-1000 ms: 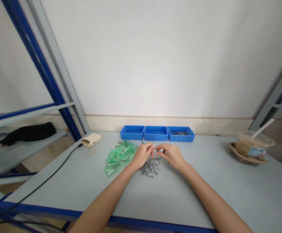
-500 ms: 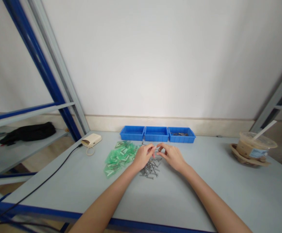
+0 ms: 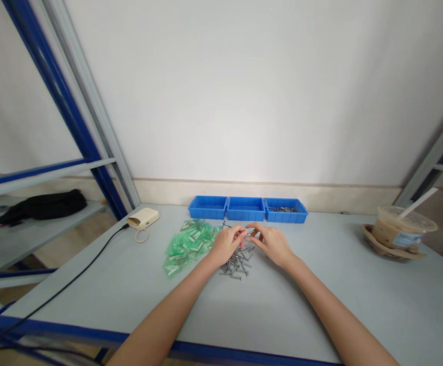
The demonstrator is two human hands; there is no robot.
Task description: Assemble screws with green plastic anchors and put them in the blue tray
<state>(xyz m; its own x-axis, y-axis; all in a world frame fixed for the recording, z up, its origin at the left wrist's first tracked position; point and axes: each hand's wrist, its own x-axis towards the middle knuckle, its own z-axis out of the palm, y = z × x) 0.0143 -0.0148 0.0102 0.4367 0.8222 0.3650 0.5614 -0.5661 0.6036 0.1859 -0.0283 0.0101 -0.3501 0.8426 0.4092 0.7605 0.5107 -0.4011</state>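
We had our left hand [image 3: 226,245] and right hand [image 3: 272,245] nearly meeting, lower centre of frame, above the screw pile [image 3: 237,265]. Fingers curled in, narrow gaps; too small to see, so we couldn't tell what, if anything, either pinched. Green bags [image 3: 190,246] lay just left, blue trays [image 3: 246,216] behind.

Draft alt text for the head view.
Two bare hands are close together above loose metal fasteners on a grey table. Green plastic bags lie to the left; behind stands a row of three blue bins, the rightmost holding small metal parts.
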